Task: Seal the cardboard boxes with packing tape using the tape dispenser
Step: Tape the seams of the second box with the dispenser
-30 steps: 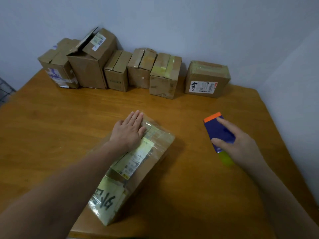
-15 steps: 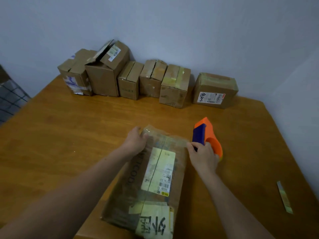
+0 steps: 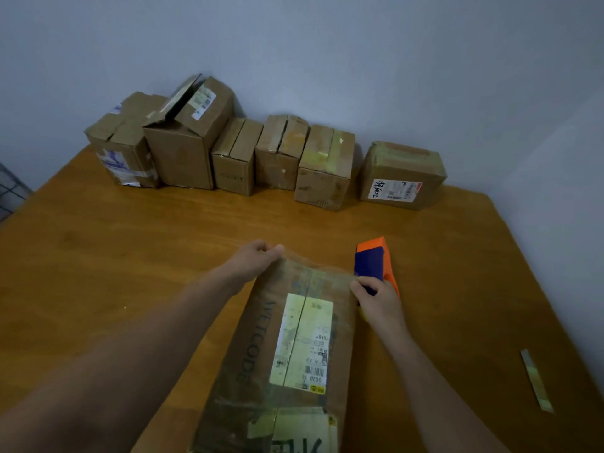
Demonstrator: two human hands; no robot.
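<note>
A long cardboard box [image 3: 294,348] lies flat on the wooden table [image 3: 137,256], directly before the person. Its long axis runs from the near table edge away toward the wall, tilted slightly to the right at the far end. The top face is covered in glossy tape. Printing along the left side reads "WETCODE", lettered along the long axis. A pale shipping label [image 3: 302,341] sits mid-face, split by the centre seam; "T098" and "502D" and a barcode can be made out, the rest is too small to read. A second pale label [image 3: 294,433] at the near end bears large black handwriting, cut off by the frame.

The left hand [image 3: 253,261] grips the box's far left corner, fingers curled over the edge. The right hand [image 3: 379,300] is closed around the dispenser [image 3: 374,263], blue body with orange shell, held at the box's far right corner, its orange end pointing away toward the wall.

Six boxes [image 3: 258,152] stand in a row against the wall; the rightmost [image 3: 400,173] carries a white label with handwritten marks, not clearly legible. A strip [image 3: 536,380] of tape lies on the table at right, well apart.
</note>
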